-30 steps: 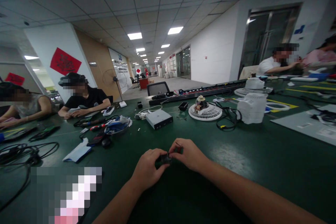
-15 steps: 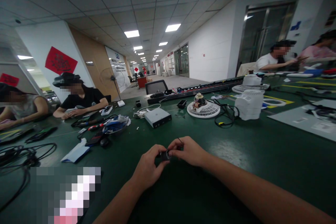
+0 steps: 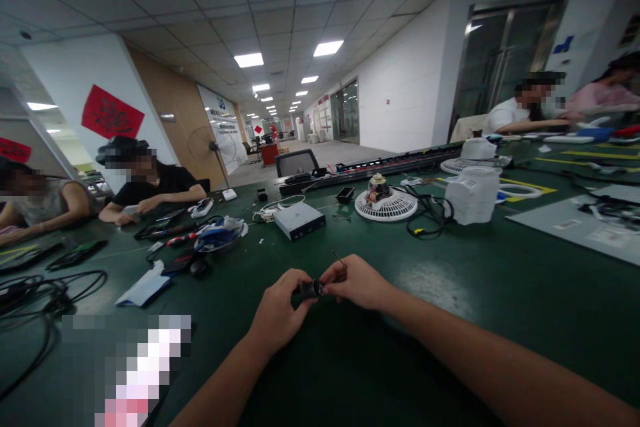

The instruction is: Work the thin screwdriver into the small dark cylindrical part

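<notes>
My left hand (image 3: 284, 310) is closed round a small dark cylindrical part (image 3: 313, 289) above the green table, its round end turned to the right. At that end my right hand (image 3: 357, 283) works with its thumb and forefinger pinched together. A thin rod (image 3: 339, 257) sticks up from between the right fingers; its kind is too small to tell. A small light bit shows between the right fingertips and the rim of the part, but the fingers mostly hide it.
Ahead stand a silver box-shaped drive (image 3: 300, 219), a white fan grille with a motor (image 3: 386, 203) and a white plastic housing (image 3: 474, 195). At left lie a light blue cloth (image 3: 144, 285) and black cables (image 3: 50, 293). People sit at the far left and far right.
The right fingertips have drawn slightly away from the dark part, and more of its open end shows. The thin rod now points higher and to the left. My left hand still grips the part.
</notes>
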Demonstrator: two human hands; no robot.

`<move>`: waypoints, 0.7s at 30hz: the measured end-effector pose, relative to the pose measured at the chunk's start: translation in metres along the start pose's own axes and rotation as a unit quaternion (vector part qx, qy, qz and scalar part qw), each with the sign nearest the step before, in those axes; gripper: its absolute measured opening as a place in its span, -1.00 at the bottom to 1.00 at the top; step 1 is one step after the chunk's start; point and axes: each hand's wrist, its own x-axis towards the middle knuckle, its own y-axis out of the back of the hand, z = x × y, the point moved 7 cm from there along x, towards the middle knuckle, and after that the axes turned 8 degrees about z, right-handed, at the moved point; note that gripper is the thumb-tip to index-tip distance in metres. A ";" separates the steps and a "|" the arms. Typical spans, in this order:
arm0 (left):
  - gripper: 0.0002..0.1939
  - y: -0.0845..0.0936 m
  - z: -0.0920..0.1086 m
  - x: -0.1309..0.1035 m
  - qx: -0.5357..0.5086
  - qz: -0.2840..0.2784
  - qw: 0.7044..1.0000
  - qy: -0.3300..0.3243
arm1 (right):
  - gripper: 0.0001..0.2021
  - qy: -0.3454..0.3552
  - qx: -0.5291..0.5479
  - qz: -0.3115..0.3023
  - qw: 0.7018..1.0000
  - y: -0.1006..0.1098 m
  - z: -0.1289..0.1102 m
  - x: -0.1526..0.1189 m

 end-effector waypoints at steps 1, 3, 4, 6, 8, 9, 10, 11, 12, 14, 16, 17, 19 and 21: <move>-0.78 0.000 -0.002 0.000 0.001 0.001 1.000 0.006 | -0.80 0.007 -0.007 0.013 1.000 0.002 -0.003 -0.001; -0.78 -0.001 -0.004 0.000 0.004 0.000 1.000 0.015 | -0.82 0.042 -0.034 0.044 0.998 0.006 -0.012 -0.003; -0.77 -0.001 -0.005 0.000 0.006 -0.002 1.000 0.019 | -0.83 0.063 -0.052 0.058 0.995 0.007 -0.017 -0.005; -0.77 -0.002 -0.005 0.000 0.005 -0.006 1.000 0.021 | -0.85 0.097 -0.090 0.074 0.989 0.008 -0.025 -0.008; -0.76 -0.002 -0.003 -0.001 0.000 -0.015 1.000 0.014 | -0.87 0.102 -0.118 0.080 0.985 0.007 -0.028 -0.010; -0.76 -0.003 -0.002 -0.001 -0.004 -0.021 1.000 0.009 | -0.88 0.098 -0.127 0.086 0.983 0.007 -0.028 -0.011; -0.76 -0.003 -0.001 -0.002 -0.007 -0.025 1.000 0.004 | -0.89 0.095 -0.132 0.093 0.982 0.007 -0.028 -0.011; -0.77 -0.004 0.001 -0.002 -0.010 -0.029 1.000 -0.001 | -0.90 0.095 -0.133 0.099 0.982 0.008 -0.028 -0.011; -0.77 -0.004 0.002 -0.002 -0.012 -0.031 0.999 -0.005 | -0.91 0.097 -0.130 0.101 0.981 0.007 -0.028 -0.011; -0.77 -0.004 0.003 -0.002 -0.015 -0.029 0.999 -0.012 | -0.90 0.104 -0.117 0.092 0.983 0.006 -0.027 -0.010; -0.76 -0.003 0.003 -0.001 -0.016 -0.021 1.000 -0.016 | -0.88 0.097 -0.096 0.065 0.989 0.002 -0.022 -0.008; -0.75 -0.003 0.003 -0.001 -0.014 -0.018 1.000 -0.016 | -0.88 0.088 -0.080 0.049 0.992 0.000 -0.018 -0.007; -0.75 -0.004 0.002 -0.001 -0.011 -0.016 1.000 -0.015 | -0.85 0.070 -0.037 0.019 0.997 -0.003 -0.012 -0.004; -0.75 -0.005 0.001 -0.001 -0.011 -0.019 1.000 -0.014 | -0.83 0.058 -0.008 -0.006 0.998 -0.006 -0.008 -0.003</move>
